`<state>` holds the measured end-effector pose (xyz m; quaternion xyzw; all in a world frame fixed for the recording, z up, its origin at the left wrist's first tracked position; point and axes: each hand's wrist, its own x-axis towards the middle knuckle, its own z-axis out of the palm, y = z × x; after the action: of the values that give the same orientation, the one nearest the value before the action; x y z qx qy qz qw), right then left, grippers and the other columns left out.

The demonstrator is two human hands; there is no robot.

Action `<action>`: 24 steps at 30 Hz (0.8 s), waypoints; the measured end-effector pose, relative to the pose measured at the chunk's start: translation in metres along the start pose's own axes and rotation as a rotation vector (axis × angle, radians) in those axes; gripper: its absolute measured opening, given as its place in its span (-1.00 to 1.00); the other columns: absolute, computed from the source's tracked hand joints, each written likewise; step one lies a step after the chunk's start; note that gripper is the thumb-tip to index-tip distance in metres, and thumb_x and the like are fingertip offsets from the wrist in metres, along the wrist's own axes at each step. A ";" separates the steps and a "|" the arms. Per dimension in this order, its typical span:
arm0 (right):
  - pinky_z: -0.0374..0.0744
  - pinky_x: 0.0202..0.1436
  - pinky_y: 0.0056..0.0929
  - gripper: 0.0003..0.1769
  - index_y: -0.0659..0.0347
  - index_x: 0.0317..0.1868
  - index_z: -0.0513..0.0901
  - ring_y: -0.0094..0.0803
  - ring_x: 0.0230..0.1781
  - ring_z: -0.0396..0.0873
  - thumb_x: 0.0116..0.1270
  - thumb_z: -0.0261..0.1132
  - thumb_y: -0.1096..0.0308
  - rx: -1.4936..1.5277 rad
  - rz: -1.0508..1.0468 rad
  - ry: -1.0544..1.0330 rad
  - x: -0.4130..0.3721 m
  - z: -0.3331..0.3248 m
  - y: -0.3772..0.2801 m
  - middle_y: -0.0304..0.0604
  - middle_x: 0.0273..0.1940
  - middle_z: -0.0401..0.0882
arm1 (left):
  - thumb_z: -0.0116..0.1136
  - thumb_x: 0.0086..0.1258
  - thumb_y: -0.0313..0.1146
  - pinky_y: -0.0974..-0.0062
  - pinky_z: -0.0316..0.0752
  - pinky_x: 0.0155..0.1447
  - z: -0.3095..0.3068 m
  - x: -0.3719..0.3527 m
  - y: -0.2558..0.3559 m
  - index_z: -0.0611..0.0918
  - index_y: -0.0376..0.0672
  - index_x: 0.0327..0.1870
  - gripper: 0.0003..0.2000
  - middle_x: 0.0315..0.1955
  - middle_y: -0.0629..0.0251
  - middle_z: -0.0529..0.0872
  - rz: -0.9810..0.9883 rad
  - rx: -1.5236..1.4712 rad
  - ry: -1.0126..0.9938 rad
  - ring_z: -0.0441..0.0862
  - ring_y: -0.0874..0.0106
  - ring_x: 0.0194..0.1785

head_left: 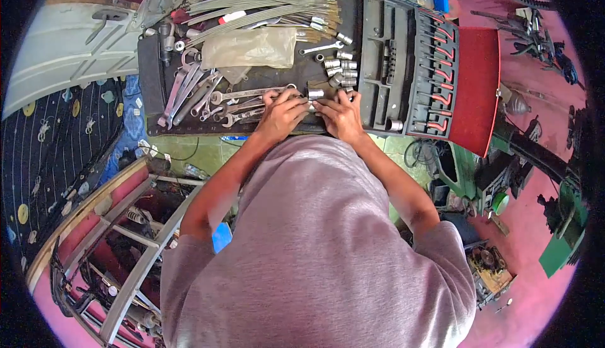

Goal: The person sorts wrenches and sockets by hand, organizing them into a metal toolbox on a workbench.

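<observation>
My left hand point(283, 116) is at the near edge of the dark workbench, its fingers curled beside the ends of several wrenches point(249, 94). Close to it on the right, my right hand point(342, 117) has its fingers bent, near the lower end of a cluster of metal sockets point(340, 69). The fingertips of both hands come together just below a shiny socket point(316, 94). What they grip there is small and mostly hidden, so I cannot tell its kind. A short combination wrench point(320, 48) lies above the hands.
A black tool tray point(384, 33) lies right of the sockets, beside a row of red-handled tools point(441, 70) and a red case lid point(474, 83). A plastic packet point(249, 48) and long metal cables point(252, 4) cover the bench's back left. A metal rack point(135, 272) stands lower left.
</observation>
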<state>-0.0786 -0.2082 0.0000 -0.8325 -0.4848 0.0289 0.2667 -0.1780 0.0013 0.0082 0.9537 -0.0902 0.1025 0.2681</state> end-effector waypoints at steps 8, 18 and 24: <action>0.27 0.08 -0.16 -0.51 -0.09 0.03 0.82 -0.37 -0.10 0.51 0.05 0.44 0.52 0.134 0.054 0.120 0.002 -0.035 0.005 -0.47 -0.04 0.81 | 0.42 0.24 -0.26 0.11 0.16 0.22 -0.012 0.027 0.025 0.79 0.01 -0.03 -0.73 -0.02 0.49 0.78 -0.039 -0.072 0.050 0.58 0.41 0.20; 0.31 0.16 -0.08 -0.54 0.00 0.04 0.78 -0.31 -0.04 0.53 0.06 0.50 0.41 -0.015 0.025 0.066 -0.029 -0.092 0.052 -0.40 -0.03 0.77 | 0.43 0.25 -0.23 0.03 0.12 0.23 0.025 0.085 0.060 0.79 0.02 -0.06 -0.75 -0.07 0.54 0.79 0.047 -0.090 -0.016 0.57 0.41 0.27; 0.29 0.28 -0.05 -0.56 -0.01 -0.01 0.79 -0.29 -0.05 0.52 0.01 0.51 0.43 -0.047 0.093 0.107 -0.059 -0.118 0.080 -0.40 -0.06 0.78 | 0.48 0.21 -0.22 0.10 0.03 0.29 0.057 0.115 0.092 0.81 0.02 -0.12 -0.77 -0.06 0.52 0.81 0.100 -0.114 -0.010 0.57 0.39 0.30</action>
<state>-0.0103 -0.3366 0.0506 -0.8605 -0.4311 -0.0147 0.2711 -0.0800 -0.1195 0.0342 0.9317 -0.1449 0.1058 0.3159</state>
